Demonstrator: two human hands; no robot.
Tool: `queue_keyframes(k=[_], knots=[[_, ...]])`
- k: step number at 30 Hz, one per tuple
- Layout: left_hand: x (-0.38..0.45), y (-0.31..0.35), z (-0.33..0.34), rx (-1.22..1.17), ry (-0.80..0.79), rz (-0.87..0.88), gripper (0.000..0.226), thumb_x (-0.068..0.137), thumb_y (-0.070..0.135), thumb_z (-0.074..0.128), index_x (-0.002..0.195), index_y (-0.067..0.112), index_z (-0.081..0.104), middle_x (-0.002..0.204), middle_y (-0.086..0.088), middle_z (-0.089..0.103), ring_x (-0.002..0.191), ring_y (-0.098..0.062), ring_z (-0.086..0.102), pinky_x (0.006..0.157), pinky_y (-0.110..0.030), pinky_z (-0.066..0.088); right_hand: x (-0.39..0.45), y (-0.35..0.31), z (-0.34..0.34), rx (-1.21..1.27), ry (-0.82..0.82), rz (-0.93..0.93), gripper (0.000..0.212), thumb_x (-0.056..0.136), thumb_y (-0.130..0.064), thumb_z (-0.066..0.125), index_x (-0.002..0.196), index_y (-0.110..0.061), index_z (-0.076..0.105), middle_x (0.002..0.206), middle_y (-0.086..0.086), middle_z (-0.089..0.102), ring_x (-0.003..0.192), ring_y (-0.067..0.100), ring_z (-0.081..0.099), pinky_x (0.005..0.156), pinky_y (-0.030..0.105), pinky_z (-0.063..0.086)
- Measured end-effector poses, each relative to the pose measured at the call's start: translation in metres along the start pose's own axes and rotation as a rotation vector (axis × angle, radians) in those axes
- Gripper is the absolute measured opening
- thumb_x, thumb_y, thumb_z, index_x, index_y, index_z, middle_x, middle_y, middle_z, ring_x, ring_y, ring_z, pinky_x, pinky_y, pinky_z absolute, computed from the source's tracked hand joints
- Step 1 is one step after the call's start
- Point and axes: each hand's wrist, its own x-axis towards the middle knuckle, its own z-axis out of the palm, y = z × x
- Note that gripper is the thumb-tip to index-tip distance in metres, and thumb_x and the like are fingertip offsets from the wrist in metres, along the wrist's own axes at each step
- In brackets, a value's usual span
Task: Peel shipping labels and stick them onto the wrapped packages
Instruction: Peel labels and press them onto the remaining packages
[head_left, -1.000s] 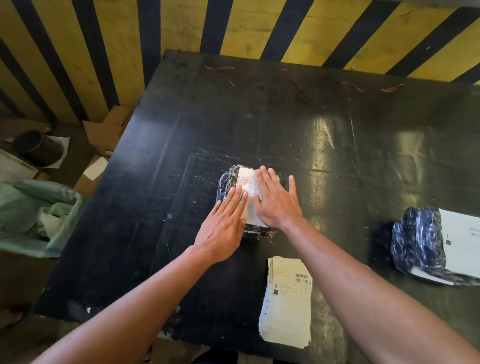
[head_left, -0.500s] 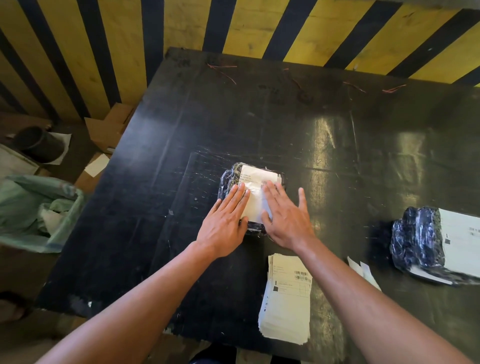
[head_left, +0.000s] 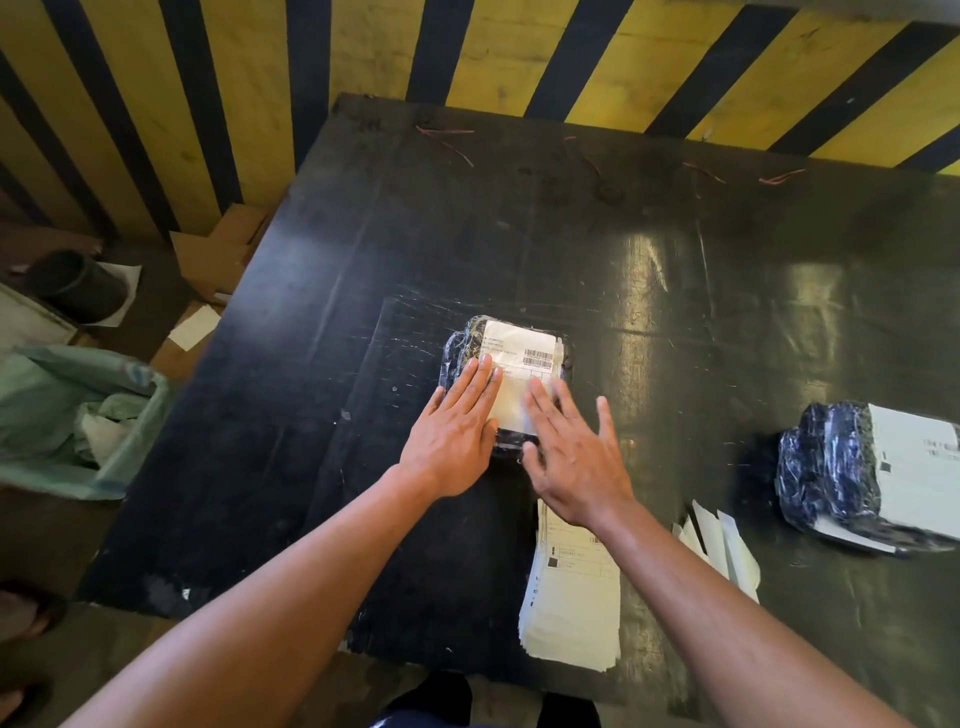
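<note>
Fingers of both hands lie straight and flat, gripping nothing. Left hand (head_left: 453, 435) rests its fingertips on the near left part of the shipping label (head_left: 521, 378); right hand (head_left: 575, 451) is spread over the label's near right corner, though motion blur there leaves actual contact uncertain. Label sits on a small wrapped package (head_left: 457, 349) at mid-table, dark film showing around its left and far edges; the near end of the package is hidden under the palms. Label's long axis runs away from the person, barcode at the far right; its small print is unreadable.

Label stack (head_left: 571, 603) lies near the front edge, its far end covered by the right wrist. Loose backing strips (head_left: 719, 545) lie just right of that forearm. Second wrapped package (head_left: 836, 467), already labelled, sits at the right and is cut off by the frame.

Surface is a scuffed, glossy black table (head_left: 519, 234), with thin reddish strands along its far side. Behind stands a yellow-and-black striped wall (head_left: 363, 57). On the floor at left: a green-lined bin (head_left: 62, 415), cardboard pieces (head_left: 218, 254), a dark round container (head_left: 78, 283).
</note>
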Motion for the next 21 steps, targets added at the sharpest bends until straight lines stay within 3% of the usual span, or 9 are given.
queue_keyframes(k=[4, 8, 12, 15, 18, 21], knots=[[0.001, 0.0, -0.002, -0.006, -0.011, -0.02, 0.066, 0.112, 0.038, 0.021, 0.167, 0.023, -0.01, 0.173, 0.007, -0.023, 0.159, -0.01, -0.022, 0.134, -0.043, 0.004, -0.002, 0.004, -0.006, -0.012, 0.015, 0.055, 0.07, 0.104, -0.049, 0.022, 0.168, -0.023, 0.013, 0.176, -0.008, 0.0, 0.163, 0.019, -0.003, 0.127, 0.062, -0.001], [0.0, 0.0, -0.004, -0.005, -0.028, -0.015, 0.065, 0.112, 0.039, 0.018, 0.167, 0.022, -0.011, 0.172, 0.006, -0.024, 0.159, -0.011, -0.023, 0.133, -0.045, 0.005, -0.01, -0.023, 0.007, 0.019, -0.01, -0.103, 0.073, 0.106, -0.048, 0.028, 0.168, -0.019, 0.005, 0.176, -0.004, -0.01, 0.161, 0.016, -0.016, 0.13, 0.06, 0.0], [-0.001, -0.003, -0.004, -0.004, -0.037, -0.002, 0.065, 0.112, 0.04, 0.02, 0.167, 0.024, -0.012, 0.172, 0.008, -0.024, 0.159, -0.01, -0.023, 0.133, -0.047, 0.004, -0.031, -0.017, 0.025, -0.049, -0.008, -0.086, 0.078, 0.105, -0.045, 0.033, 0.168, -0.018, -0.006, 0.175, -0.003, -0.018, 0.16, 0.016, -0.02, 0.128, 0.064, 0.001], [-0.001, -0.005, -0.003, 0.003, -0.033, -0.002, 0.066, 0.112, 0.038, 0.022, 0.167, 0.024, -0.011, 0.172, 0.008, -0.024, 0.159, -0.01, -0.023, 0.133, -0.048, 0.004, -0.04, -0.007, 0.023, -0.057, 0.001, -0.075, 0.08, 0.102, -0.041, 0.039, 0.168, -0.019, -0.003, 0.175, -0.003, -0.015, 0.161, 0.016, -0.016, 0.128, 0.065, 0.004], [-0.001, -0.004, -0.003, 0.028, -0.049, -0.003, 0.066, 0.112, 0.037, 0.021, 0.167, 0.023, -0.013, 0.172, 0.006, -0.025, 0.159, -0.012, -0.024, 0.133, -0.05, 0.001, -0.037, -0.01, 0.021, 0.02, 0.047, -0.027, 0.08, 0.102, -0.04, 0.041, 0.168, -0.017, 0.003, 0.176, -0.002, -0.009, 0.162, 0.015, -0.012, 0.13, 0.058, 0.002], [-0.003, 0.002, -0.003, 0.095, -0.029, 0.01, 0.066, 0.111, 0.037, 0.016, 0.165, 0.018, -0.017, 0.172, -0.001, -0.028, 0.158, -0.018, -0.028, 0.131, -0.054, -0.006, -0.023, -0.017, 0.015, 0.104, 0.056, 0.014, 0.084, 0.102, -0.036, 0.043, 0.167, -0.018, -0.006, 0.175, -0.004, -0.016, 0.161, 0.012, -0.017, 0.13, 0.049, -0.004]])
